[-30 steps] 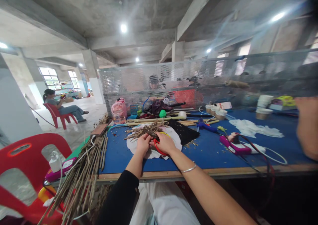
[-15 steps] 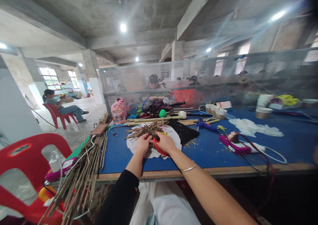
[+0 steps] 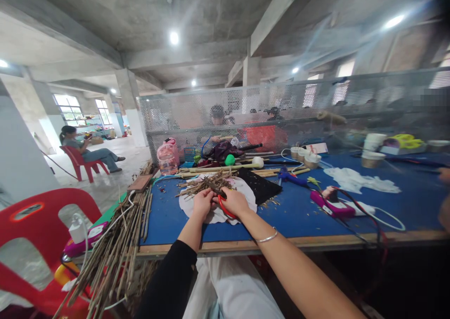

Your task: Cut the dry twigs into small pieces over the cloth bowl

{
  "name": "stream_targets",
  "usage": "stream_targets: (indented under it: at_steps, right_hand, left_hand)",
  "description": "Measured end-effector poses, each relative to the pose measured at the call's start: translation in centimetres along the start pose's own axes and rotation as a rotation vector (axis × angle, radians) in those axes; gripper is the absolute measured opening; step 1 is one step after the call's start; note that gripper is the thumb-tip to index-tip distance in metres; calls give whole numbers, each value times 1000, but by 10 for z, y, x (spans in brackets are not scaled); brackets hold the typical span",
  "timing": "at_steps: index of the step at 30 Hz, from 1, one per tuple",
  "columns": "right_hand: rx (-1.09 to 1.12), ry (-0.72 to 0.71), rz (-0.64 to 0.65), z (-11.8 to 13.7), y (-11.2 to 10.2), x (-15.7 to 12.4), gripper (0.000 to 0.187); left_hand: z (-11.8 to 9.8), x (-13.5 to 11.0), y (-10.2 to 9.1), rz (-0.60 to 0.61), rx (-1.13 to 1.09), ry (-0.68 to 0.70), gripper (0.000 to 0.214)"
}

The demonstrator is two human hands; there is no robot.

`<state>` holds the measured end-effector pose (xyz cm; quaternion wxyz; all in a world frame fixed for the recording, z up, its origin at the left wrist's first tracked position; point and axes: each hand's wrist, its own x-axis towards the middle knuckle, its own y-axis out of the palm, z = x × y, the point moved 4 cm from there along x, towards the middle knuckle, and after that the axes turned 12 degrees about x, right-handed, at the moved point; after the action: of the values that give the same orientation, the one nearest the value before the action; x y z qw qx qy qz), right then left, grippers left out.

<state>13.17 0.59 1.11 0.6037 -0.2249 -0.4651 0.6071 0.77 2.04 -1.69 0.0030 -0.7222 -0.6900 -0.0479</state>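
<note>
My right hand [image 3: 235, 201] is closed around red-handled scissors [image 3: 225, 208], whose dark blades point up and left over a heap of short twigs [image 3: 202, 184]. Close beside the blades, my left hand [image 3: 203, 202] is closed with its fingertips pinched together; whatever they hold is too small to make out. Both hands are above a round white cloth [image 3: 248, 197] on the blue table, and the twig heap lies on its far part.
Long dry sticks [image 3: 117, 244] hang over the table's left edge beside a red chair [image 3: 42, 225]. A black cloth [image 3: 258, 186], a glue gun [image 3: 295, 178], a purple power strip [image 3: 332, 206] and paper cups [image 3: 373, 158] lie rightward. Another person's hand [image 3: 445, 176] shows at far right.
My hands and the scissors have stayed nearly in place. At the far right edge, another person's hand has come into view.
</note>
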Motion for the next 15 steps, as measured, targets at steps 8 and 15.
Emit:
stream_targets:
  at_steps: [8, 15]
  right_hand:
    - [35, -6, -24, -1, 0, 0, 52]
    - [82, -124, -55, 2, 2, 1, 59]
  left_hand:
    - [5, 3, -4, -57, 11, -18, 28]
    - [7, 8, -6, -54, 86, 81, 14]
